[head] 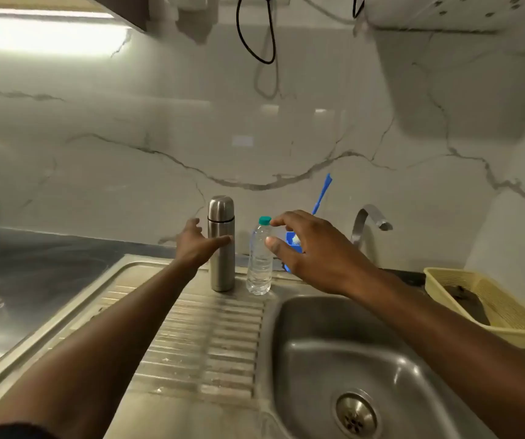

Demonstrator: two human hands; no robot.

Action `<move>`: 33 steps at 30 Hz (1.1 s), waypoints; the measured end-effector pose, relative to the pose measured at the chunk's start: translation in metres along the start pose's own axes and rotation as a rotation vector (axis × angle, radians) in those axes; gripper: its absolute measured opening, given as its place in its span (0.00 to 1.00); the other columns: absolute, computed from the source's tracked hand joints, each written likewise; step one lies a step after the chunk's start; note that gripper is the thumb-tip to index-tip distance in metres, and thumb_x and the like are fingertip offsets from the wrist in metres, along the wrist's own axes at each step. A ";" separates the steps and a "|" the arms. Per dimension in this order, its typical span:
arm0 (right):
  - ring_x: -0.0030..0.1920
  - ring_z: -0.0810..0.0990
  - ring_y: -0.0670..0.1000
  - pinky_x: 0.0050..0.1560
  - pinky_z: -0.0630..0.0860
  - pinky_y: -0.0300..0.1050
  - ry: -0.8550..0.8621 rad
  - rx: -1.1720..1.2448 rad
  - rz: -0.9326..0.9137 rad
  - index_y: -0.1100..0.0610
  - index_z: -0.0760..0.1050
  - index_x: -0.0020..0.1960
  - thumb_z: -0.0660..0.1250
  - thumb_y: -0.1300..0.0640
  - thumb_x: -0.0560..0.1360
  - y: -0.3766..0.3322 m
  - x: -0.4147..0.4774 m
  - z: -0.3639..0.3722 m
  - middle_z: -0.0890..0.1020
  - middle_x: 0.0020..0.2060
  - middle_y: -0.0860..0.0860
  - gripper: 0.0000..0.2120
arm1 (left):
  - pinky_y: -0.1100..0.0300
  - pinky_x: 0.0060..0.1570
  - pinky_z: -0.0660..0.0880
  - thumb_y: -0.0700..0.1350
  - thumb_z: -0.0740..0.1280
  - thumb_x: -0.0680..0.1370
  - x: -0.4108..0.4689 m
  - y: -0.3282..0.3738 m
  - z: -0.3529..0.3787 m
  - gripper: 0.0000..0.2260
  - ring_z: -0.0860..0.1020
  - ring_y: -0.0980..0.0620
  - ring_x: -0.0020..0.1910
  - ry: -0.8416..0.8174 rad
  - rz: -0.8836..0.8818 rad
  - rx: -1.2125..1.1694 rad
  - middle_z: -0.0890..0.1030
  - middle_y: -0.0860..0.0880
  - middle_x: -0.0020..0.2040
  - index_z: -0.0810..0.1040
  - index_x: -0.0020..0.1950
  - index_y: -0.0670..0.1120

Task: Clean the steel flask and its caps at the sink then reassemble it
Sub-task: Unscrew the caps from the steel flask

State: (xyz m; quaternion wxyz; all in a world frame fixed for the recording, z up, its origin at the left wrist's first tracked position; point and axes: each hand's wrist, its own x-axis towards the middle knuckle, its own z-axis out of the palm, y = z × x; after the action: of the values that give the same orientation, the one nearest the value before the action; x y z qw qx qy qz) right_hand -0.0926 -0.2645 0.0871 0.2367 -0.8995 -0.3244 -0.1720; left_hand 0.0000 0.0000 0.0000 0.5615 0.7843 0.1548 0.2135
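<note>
the left hand [195,245] is spread open, thumb lying across the front of the steel flask [221,243] and fingers reaching round its left side, not yet closed on it as far as i can tell; the right hand [305,251] is also open, forefinger near the teal cap [265,220] of a clear plastic water bottle [259,261], thumb just beside the bottle's shoulder, holding nothing; the flask stands upright at the back of the ribbed drainboard [204,337], its long axis vertical, outer cap on, just left of the bottle and apart from it; the left hand is plainly the nearer to the flask, which lies directly ahead of its palm, so i judge a simple closing of the fingers would take it; behind the right hand sits a blue holder [291,240] with a blue brush handle [322,194] rising from it; the tap [370,221] curves over the sink basin [334,359]; a yellow basket [489,305] rests at far right.
</note>
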 end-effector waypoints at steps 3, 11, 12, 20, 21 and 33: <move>0.63 0.77 0.44 0.66 0.78 0.48 0.012 0.024 0.033 0.48 0.73 0.71 0.62 0.39 0.83 0.009 0.006 0.002 0.78 0.69 0.44 0.21 | 0.49 0.60 0.78 0.50 0.85 0.67 0.009 -0.002 0.005 0.40 0.78 0.43 0.64 -0.030 0.019 0.024 0.79 0.43 0.67 0.72 0.74 0.44; 0.64 0.77 0.46 0.65 0.79 0.50 -0.015 0.042 0.055 0.48 0.73 0.71 0.63 0.40 0.83 0.020 0.013 0.009 0.77 0.69 0.45 0.21 | 0.51 0.54 0.81 0.50 0.85 0.66 0.025 -0.021 0.017 0.28 0.83 0.47 0.54 -0.036 0.081 0.082 0.84 0.49 0.53 0.80 0.62 0.46; 0.65 0.77 0.46 0.65 0.79 0.50 -0.011 0.041 0.048 0.48 0.73 0.71 0.63 0.40 0.83 0.020 0.013 0.008 0.77 0.69 0.45 0.21 | 0.50 0.54 0.82 0.50 0.85 0.66 0.022 -0.020 0.017 0.27 0.83 0.48 0.53 -0.028 0.101 0.088 0.84 0.49 0.52 0.81 0.61 0.46; 0.64 0.78 0.46 0.61 0.76 0.43 -0.008 0.071 0.043 0.49 0.74 0.70 0.65 0.40 0.82 0.010 0.013 -0.008 0.78 0.68 0.46 0.21 | 0.52 0.51 0.82 0.54 0.84 0.66 -0.024 -0.009 -0.018 0.27 0.82 0.50 0.50 0.031 0.293 0.214 0.85 0.49 0.52 0.82 0.60 0.47; 0.64 0.78 0.46 0.62 0.76 0.44 -0.008 0.078 0.040 0.49 0.74 0.70 0.65 0.39 0.81 0.007 0.014 -0.009 0.78 0.68 0.46 0.22 | 0.54 0.49 0.82 0.54 0.84 0.66 -0.032 -0.006 -0.024 0.26 0.83 0.51 0.49 0.040 0.331 0.233 0.85 0.50 0.51 0.82 0.60 0.48; 0.53 0.81 0.46 0.49 0.73 0.37 -0.098 0.187 -0.060 0.50 0.70 0.76 0.68 0.34 0.77 -0.046 0.011 -0.035 0.81 0.62 0.49 0.33 | 0.62 0.41 0.79 0.58 0.82 0.63 -0.160 0.039 -0.060 0.28 0.82 0.60 0.42 0.050 0.555 0.278 0.83 0.60 0.45 0.82 0.60 0.53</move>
State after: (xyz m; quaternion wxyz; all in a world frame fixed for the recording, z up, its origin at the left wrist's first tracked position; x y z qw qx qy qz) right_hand -0.1210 -0.2465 0.1356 0.2981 -0.8708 -0.3769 -0.1038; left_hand -0.1684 -0.0411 0.0273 0.3653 0.8603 -0.0238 0.3550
